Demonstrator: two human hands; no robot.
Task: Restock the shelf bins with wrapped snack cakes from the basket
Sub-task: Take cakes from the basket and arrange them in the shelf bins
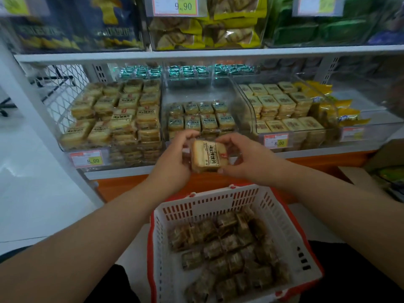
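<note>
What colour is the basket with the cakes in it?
The basket is white with a red rim and handles, seen in the head view.

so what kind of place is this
Most likely a shop's snack aisle. Clear shelf bins hold rows of wrapped cakes, price tags are clipped to the bin fronts, and a shopping basket of more cakes sits below the hands.

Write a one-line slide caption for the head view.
Both hands, left and right, hold one wrapped snack cake above the basket facing the shelf bins.
</note>
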